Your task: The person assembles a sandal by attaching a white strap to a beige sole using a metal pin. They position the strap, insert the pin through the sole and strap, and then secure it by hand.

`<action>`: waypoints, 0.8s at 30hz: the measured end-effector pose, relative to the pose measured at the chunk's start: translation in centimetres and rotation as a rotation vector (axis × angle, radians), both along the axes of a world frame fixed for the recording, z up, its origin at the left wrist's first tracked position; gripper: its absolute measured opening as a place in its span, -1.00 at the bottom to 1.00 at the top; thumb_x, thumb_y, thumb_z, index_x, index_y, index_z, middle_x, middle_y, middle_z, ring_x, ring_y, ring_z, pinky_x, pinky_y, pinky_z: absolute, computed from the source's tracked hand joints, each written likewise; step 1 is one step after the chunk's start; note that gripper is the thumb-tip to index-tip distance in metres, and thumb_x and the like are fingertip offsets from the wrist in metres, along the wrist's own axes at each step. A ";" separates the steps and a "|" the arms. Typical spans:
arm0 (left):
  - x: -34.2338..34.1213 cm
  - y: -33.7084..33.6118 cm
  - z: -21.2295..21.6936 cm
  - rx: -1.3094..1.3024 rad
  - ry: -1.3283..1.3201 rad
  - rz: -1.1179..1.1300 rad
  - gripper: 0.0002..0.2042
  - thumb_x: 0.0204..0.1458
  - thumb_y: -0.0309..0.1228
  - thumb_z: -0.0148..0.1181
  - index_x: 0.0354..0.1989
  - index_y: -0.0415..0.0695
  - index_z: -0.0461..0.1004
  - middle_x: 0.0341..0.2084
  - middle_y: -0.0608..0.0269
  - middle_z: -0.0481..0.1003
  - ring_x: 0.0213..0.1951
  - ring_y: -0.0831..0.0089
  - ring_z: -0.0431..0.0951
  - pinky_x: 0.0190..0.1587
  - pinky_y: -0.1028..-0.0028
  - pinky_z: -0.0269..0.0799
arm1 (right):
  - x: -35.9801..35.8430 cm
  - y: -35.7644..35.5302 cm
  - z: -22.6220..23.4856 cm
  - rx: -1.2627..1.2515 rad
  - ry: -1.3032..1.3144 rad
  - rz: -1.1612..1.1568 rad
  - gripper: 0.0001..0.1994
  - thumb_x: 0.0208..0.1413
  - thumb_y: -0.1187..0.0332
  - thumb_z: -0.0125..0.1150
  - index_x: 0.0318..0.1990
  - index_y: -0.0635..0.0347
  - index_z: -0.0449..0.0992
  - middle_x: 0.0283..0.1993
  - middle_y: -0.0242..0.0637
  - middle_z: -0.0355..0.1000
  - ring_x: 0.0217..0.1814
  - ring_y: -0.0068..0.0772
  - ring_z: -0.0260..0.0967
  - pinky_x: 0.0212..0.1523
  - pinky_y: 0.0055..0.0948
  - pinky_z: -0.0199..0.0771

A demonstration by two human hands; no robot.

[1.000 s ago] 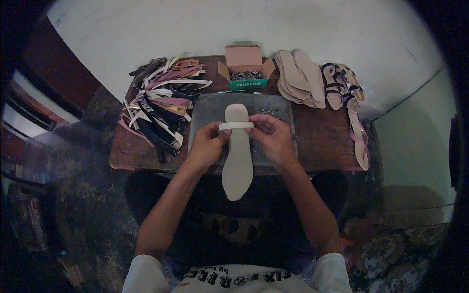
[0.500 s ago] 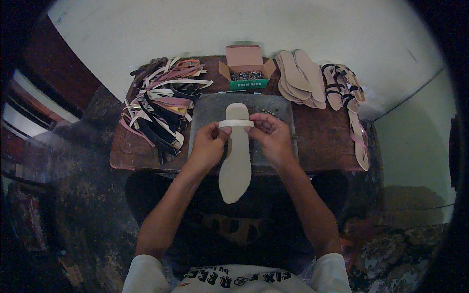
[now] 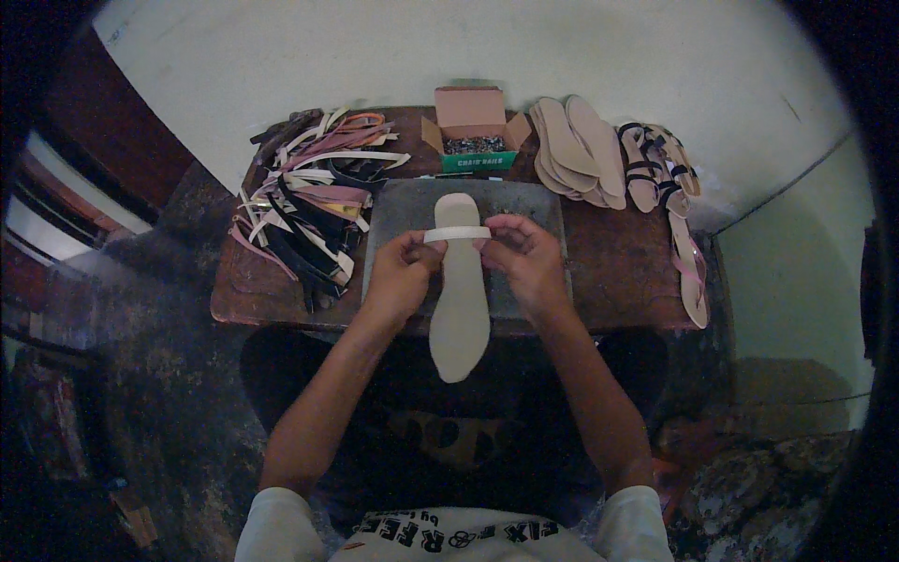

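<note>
Seemingly to keep the white strap (image 3: 457, 233) taut across its toe end, the head view shows both hands working a beige sandal sole (image 3: 460, 290) that lies over a grey slab (image 3: 403, 220) on the counter (image 3: 618, 281), heel hanging past the near edge. The left hand (image 3: 398, 276) has its grip pinched on the strap's end at nine o'clock of the sole; the right hand (image 3: 524, 260) is clamped on the other end at three o'clock. Around them: loose straps (image 3: 309, 201) heaped at ten o'clock, an open cardboard box of small nails (image 3: 473, 140) at twelve, stacked soles (image 3: 576, 150) and finished sandals (image 3: 660, 173) at two. Nothing blocks the hands.
</note>
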State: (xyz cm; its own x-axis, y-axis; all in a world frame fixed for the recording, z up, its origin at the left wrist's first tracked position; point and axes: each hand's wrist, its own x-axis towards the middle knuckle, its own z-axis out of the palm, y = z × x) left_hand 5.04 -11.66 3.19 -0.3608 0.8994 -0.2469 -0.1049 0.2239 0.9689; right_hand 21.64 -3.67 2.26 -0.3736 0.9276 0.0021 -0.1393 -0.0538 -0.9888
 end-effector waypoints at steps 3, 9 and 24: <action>0.1 -0.2 0.7 -0.026 -0.075 0.012 -0.78 0.17 -0.42 0.26 -0.10 -0.28 0.53 -0.35 0.28 0.57 -0.30 0.55 0.48 -0.18 0.52 0.38 | -0.1 -0.1 -0.2 -0.028 0.048 0.026 -0.73 0.05 0.57 0.37 -0.07 0.31 0.52 -0.21 -0.27 0.56 -0.23 -0.49 0.50 -0.18 -0.46 0.56; -0.8 -0.1 -0.9 0.000 -0.133 -0.006 -0.78 0.17 -0.35 0.27 -0.07 -0.16 0.54 -0.37 0.36 0.57 -0.38 0.60 0.48 -0.31 0.56 0.33 | -0.1 -0.2 -0.2 -0.102 0.051 0.070 -0.76 0.09 0.57 0.34 -0.09 0.29 0.47 -0.11 -0.25 0.51 -0.11 -0.43 0.52 -0.06 -0.38 0.63; 1.1 0.0 -0.9 0.138 0.140 0.141 -0.76 0.14 -0.35 0.34 -0.15 -0.25 0.53 -0.45 0.22 0.61 -0.44 0.58 0.55 -0.41 0.53 0.43 | -0.4 -0.5 0.1 0.186 -0.139 -0.037 -0.65 0.04 0.59 0.39 -0.01 0.27 0.45 -0.13 -0.22 0.51 -0.11 -0.44 0.50 -0.07 -0.43 0.58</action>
State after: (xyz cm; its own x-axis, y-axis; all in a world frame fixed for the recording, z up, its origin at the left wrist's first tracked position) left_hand 6.13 -11.69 2.30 -0.5076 0.8592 -0.0642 0.0118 0.0815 0.9966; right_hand 21.20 -4.19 2.36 -0.3476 0.9292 0.1252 0.0000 0.1335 -0.9910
